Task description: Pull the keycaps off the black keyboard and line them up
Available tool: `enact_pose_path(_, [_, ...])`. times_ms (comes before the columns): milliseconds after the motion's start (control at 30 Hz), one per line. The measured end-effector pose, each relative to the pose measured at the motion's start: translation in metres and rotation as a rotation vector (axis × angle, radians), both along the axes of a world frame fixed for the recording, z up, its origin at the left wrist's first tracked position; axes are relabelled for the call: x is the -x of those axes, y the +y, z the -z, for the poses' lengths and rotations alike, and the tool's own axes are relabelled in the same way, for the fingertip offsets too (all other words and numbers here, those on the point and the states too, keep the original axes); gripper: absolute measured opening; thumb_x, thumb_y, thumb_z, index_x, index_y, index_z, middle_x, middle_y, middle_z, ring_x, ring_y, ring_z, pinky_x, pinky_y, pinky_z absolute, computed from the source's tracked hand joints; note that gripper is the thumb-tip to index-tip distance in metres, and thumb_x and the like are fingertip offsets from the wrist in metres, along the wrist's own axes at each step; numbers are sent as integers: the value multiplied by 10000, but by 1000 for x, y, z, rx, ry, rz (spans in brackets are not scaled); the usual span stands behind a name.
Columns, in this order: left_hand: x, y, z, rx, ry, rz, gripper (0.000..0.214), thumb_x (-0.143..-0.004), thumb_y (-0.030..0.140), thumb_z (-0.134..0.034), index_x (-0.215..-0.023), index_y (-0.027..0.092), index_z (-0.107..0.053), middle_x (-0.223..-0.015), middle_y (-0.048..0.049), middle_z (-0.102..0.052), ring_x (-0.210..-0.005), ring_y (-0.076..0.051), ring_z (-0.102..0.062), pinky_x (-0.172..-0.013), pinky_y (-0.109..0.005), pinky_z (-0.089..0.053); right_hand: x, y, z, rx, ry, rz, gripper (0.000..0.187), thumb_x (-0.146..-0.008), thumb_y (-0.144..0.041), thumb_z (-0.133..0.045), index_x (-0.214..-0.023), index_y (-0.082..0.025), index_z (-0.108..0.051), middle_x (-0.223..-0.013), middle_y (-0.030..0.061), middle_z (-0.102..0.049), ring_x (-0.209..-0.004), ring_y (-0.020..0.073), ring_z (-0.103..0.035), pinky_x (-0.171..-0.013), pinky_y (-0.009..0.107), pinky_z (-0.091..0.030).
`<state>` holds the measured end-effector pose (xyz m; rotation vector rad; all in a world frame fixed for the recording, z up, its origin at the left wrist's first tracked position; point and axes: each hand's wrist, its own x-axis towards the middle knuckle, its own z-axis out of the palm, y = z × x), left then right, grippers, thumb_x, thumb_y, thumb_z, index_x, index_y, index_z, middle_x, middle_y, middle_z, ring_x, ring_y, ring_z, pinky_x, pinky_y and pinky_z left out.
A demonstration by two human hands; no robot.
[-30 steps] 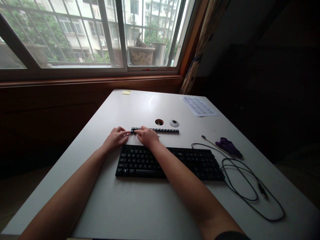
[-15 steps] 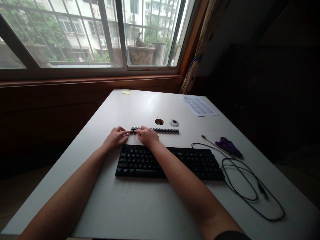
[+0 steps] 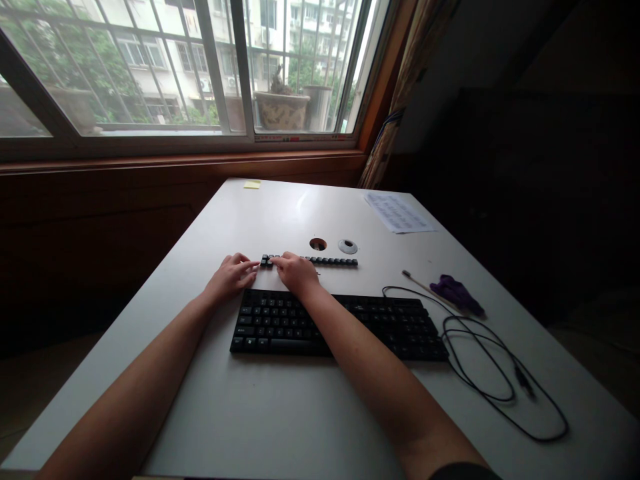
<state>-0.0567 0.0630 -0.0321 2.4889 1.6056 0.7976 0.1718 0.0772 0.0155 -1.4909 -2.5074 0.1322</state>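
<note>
A row of black keycaps (image 3: pixel 335 261) lies on the white table behind the black keyboard (image 3: pixel 285 327). My left hand (image 3: pixel 233 275) rests at the row's left end, fingers stretched and apart, fingertips beside the outermost keycaps (image 3: pixel 264 262). My right hand (image 3: pixel 299 273) reaches over the keyboard with its fingers curled together. One of its fingertips is at the keycaps near the left end, where a short second row begins in front. Anything small inside that hand is hidden. My right forearm covers part of the keyboard.
A coiled cable (image 3: pixel 500 399) runs from the keyboard to the right. Near it lie a thin brush-like stick (image 3: pixel 425 288) and a purple cloth (image 3: pixel 457 295). Behind the keycaps are a round table hole (image 3: pixel 318 245) and its cover (image 3: pixel 348 247). Printed paper (image 3: pixel 400 213) and a yellow note (image 3: pixel 253 185) lie farther back.
My right fingertip has shifted slightly away from the front keycap, which shows more fully. My left hand stays in place.
</note>
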Motion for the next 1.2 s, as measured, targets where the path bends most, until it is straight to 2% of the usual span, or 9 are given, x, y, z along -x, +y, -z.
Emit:
enact_pose_path(133, [0,1,1,5,0,-4,360,-902,351,-574,-1234,257,-675,-1067,-82,-588,-954,-253,-530,-920,-434,-464,-1,0,1,-17,12,28,366,-982,-300,-400,-1249,-369,-640,-1104,27,-667,-927,204,-667,-800,308,-497])
enact_pose_path(433, [1,2,1,-2,4,-3,368,-904,364,-571,-1249,275,-663,-1062,-76,-583,-941,-243,-536,-917,-428,-462,-1,0,2,-29,59,75,383,-983,-307,-388,-1285,-347,-620,-1144,35,-661,-953,208,-664,-836,311,-494])
enact_pose_path(733, [1,1,1,-3,22,2,364,-908,354,-570,-1250,273,-661,-1068,-75,-584,-937,-238,-542,-918,-426,-453,0,1,4,10,11,-18,389,-967,-296,-405,-1299,-352,-599,-1157,39,-649,-980,202,-652,-845,312,-482])
enact_pose_path(1200, [1,2,2,-4,31,5,375,-912,363,-561,-1262,266,-653,-1087,-78,-580,-942,-244,-543,-935,-438,-448,1,0,4,21,4,-26,405,-970,-300,-394,-1322,-373,-582,-1179,43,-623,-965,202,-649,-833,323,-487])
